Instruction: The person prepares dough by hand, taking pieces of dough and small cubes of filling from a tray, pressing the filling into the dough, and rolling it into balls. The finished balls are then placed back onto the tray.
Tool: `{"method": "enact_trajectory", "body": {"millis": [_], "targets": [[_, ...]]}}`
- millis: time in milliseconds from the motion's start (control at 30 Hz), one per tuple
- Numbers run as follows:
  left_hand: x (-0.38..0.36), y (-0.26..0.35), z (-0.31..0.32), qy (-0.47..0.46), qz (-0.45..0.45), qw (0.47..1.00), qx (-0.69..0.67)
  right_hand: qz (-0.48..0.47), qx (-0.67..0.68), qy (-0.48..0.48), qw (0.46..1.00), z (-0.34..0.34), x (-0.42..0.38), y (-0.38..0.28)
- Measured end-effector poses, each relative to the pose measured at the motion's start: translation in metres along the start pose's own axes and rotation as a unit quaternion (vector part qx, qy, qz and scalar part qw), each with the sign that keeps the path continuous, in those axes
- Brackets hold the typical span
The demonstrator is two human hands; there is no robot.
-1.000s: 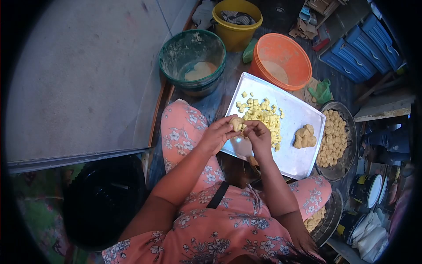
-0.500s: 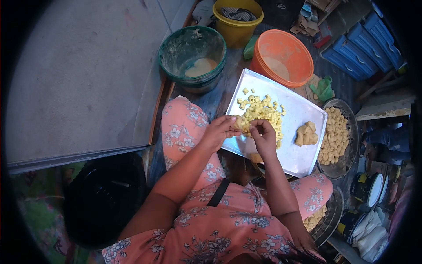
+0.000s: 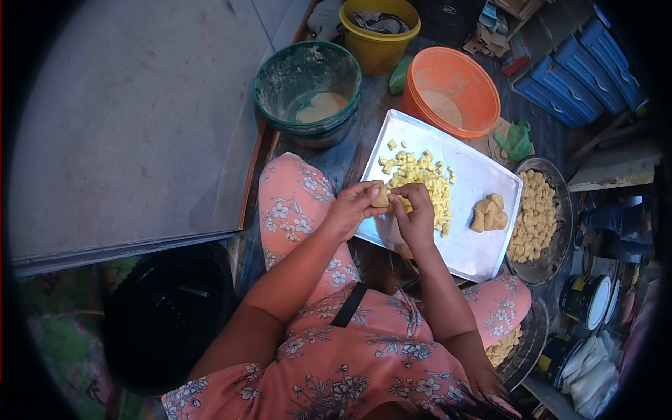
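Observation:
A small lump of tan dough (image 3: 380,197) is held between my two hands above the near left edge of a silver tray (image 3: 458,255). My left hand (image 3: 352,210) has its fingers wrapped round the dough. On the dough's right side, my right hand (image 3: 414,208) pinches it with thumb and fingertips. Behind my hands, many small yellow cubes (image 3: 420,175) lie spread on the tray. A larger clump of dough (image 3: 489,213) rests on the tray's right part.
Beyond the tray stand a green basin (image 3: 308,87), an orange tub (image 3: 453,91) and a yellow bucket (image 3: 378,42). Round pans of dough pieces (image 3: 535,217) are on the right. A black tub (image 3: 168,315) is at the lower left.
My hands have come closer together around the dough, with the right fingers shifted slightly left and up. The tray and its contents look the same.

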State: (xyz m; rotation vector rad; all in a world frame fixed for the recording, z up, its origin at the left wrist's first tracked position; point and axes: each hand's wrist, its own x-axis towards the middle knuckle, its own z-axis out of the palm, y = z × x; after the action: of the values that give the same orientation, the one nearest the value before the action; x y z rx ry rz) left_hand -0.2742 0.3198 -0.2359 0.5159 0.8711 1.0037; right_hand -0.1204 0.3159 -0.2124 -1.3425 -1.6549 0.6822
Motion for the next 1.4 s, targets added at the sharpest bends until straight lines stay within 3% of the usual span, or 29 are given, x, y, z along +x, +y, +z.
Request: {"method": "enact_trajectory", "body": {"millis": [133, 200, 333, 400, 433, 500, 533, 567, 600, 633, 667, 700, 733, 767, 800, 833, 900, 933, 967, 1000, 1033, 1100, 1133, 1167, 1233, 1333, 1367, 1400], "targets": [[0.0, -0.003, -0.001, -0.03, -0.001, 0.999, -0.011, 0.026, 0.009, -0.018, 0.999, 0.002, -0.004, 0.005], [0.001, -0.005, -0.005, -0.039, 0.0, 0.999, -0.02, -0.055, -0.038, -0.024, 0.997, 0.005, -0.007, 0.002], [0.0, -0.008, -0.002, -0.041, -0.026, 0.999, 0.022, -0.071, -0.052, -0.084, 0.993, 0.0, -0.009, 0.007], [-0.001, -0.011, 0.009, -0.053, -0.041, 0.996, 0.058, -0.155, -0.102, -0.14, 0.973, -0.013, -0.004, 0.023], [-0.001, -0.015, 0.016, -0.068, -0.016, 0.997, 0.03, -0.155, -0.101, -0.14, 0.973, -0.02, -0.003, 0.027], [0.0, -0.017, 0.018, -0.082, 0.008, 0.997, 0.0, -0.009, 0.112, -0.153, 0.982, -0.032, -0.002, 0.032], [0.002, -0.018, 0.014, -0.098, 0.028, 0.991, 0.091, 0.101, 0.202, -0.07, 0.972, -0.034, -0.004, 0.036], [0.004, -0.022, 0.01, -0.112, 0.047, 0.976, 0.179, 0.105, 0.204, -0.004, 0.973, -0.042, 0.002, 0.042], [0.009, -0.032, 0.005, -0.143, 0.089, 0.953, 0.252, 0.092, 0.121, 0.065, 0.986, -0.055, 0.008, 0.049], [0.007, -0.036, 0.007, -0.142, 0.089, 0.953, 0.252, 0.083, 0.118, 0.123, 0.982, -0.068, 0.013, 0.07], [0.002, -0.04, 0.009, -0.201, 0.166, 0.866, 0.426, 0.112, 0.105, 0.164, 0.974, -0.083, 0.021, 0.065], [-0.004, -0.044, 0.013, -0.251, 0.235, 0.738, 0.581, 0.125, 0.025, 0.188, 0.974, -0.096, 0.024, 0.071], [-0.011, -0.048, 0.022, -0.273, 0.234, 0.717, 0.597, 0.157, -0.059, 0.188, 0.968, -0.11, 0.026, 0.093], [-0.018, -0.053, 0.03, -0.296, 0.234, 0.695, 0.612, 0.158, -0.06, 0.19, 0.967, -0.119, 0.024, 0.102], [-0.023, -0.06, 0.035, -0.285, 0.249, 0.674, 0.634, 0.051, -0.246, 0.171, 0.953, -0.126, 0.023, 0.111], [-0.023, -0.065, 0.035, -0.286, 0.25, 0.675, 0.633, -0.058, -0.42, 0.143, 0.894, -0.128, 0.023, 0.107], [-0.019, -0.078, 0.028, -0.259, 0.242, 0.598, 0.719, -0.043, -0.414, 0.153, 0.896, -0.124, 0.018, 0.098], [-0.015, -0.084, 0.022, -0.257, 0.241, 0.599, 0.719, 0.028, -0.334, 0.061, 0.94, -0.125, 0.013, 0.088], [-0.01, -0.088, 0.015, -0.235, 0.233, 0.646, 0.688, 0.1, -0.246, -0.032, 0.964, -0.125, 0.008, 0.076], [-0.004, -0.092, 0.01, -0.212, 0.225, 0.691, 0.654, 0.156, -0.241, -0.128, 0.949, -0.124, 0.003, 0.06], [-0.004, -0.086, 0.009, -0.213, 0.225, 0.691, 0.653, 0.21, -0.232, -0.222, 0.923, -0.12, -0.003, 0.046], [-0.005, -0.064, 0.009, -0.105, 0.09, 0.889, 0.437, 0.191, -0.257, -0.306, 0.897, -0.106, -0.024, 0.041], [-0.001, -0.054, 0.009, -0.095, -0.074, 0.96, 0.252, 0.179, -0.261, -0.299, 0.9, -0.099, -0.034, 0.039], [-0.001, -0.044, 0.007, -0.103, -0.108, 0.976, 0.158, 0.167, -0.265, -0.294, 0.903, -0.092, -0.043, 0.039], [-0.005, -0.029, 0.009, -0.085, -0.118, 0.988, 0.06, 0.155, -0.291, -0.273, 0.904, -0.08, -0.051, 0.047], [-0.011, -0.025, 0.01, -0.111, -0.092, 0.989, 0.023, 0.163, -0.114, -0.177, 0.964, -0.076, -0.043, 0.041], [-0.012, -0.024, 0.011, -0.112, -0.092, 0.989, 0.022, 0.163, -0.115, -0.177, 0.964, -0.076, -0.039, 0.038], [-0.013, -0.023, 0.011, -0.123, -0.089, 0.988, 0.01, 0.218, 0.06, -0.148, 0.963, -0.075, -0.034, 0.033]]}}
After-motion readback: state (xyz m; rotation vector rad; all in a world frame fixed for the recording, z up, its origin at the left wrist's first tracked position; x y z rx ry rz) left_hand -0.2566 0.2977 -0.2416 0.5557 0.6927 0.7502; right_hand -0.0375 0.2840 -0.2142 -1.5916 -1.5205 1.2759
